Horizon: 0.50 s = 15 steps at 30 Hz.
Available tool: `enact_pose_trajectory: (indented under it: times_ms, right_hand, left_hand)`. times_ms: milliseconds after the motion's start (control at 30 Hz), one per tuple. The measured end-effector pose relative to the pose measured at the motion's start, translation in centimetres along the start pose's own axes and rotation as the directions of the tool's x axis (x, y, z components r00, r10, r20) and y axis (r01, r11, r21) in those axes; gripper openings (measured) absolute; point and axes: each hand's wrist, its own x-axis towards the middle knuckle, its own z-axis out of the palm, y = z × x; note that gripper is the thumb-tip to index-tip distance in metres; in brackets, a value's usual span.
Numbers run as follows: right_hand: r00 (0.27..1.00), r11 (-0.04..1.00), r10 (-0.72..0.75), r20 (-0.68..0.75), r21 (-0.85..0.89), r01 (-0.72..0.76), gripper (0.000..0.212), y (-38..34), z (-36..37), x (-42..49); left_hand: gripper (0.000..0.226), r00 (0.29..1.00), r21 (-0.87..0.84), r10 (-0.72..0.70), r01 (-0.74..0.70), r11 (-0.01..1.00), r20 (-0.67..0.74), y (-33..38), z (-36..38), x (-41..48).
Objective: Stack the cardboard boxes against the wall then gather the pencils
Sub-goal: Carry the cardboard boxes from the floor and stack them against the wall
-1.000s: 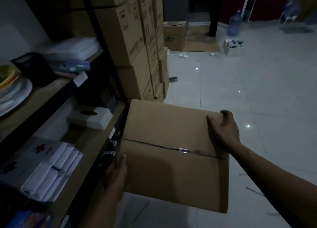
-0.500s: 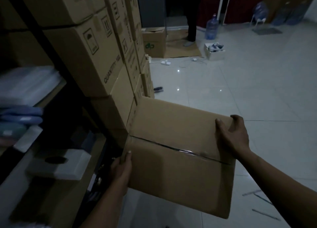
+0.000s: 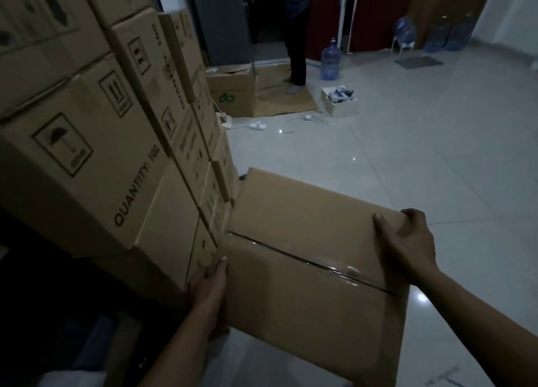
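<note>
At near centre, taped box (image 3: 305, 241) gripped both sides: left hand (image 3: 208, 284) near-left edge, right hand (image 3: 407, 241) far-right corner. Box stack (image 3: 102, 153) just left; left hand nearer.

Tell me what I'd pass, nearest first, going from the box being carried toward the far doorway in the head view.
The carried cardboard box → white power strip on the floor → open white box of shoes → water bottle.
</note>
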Motion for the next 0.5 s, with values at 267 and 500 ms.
enact_pose_trajectory:
  times_ms: [267,500]
  right_hand:
    - [0.996,0.999,-0.04,0.076,0.013,0.04,0.087,-3.0,1.1,11.9]
    - [0.99,0.994,-0.098,0.104,0.047,0.094,0.083,-7.0,2.7,21.8]
  left_hand:
    - [0.095,0.975,0.052,-0.076,0.089,0.995,-0.21,8.5,6.8,1.6]
    - [0.085,0.96,0.07,-0.02,0.041,0.997,-0.28,16.5,11.5,5.5]
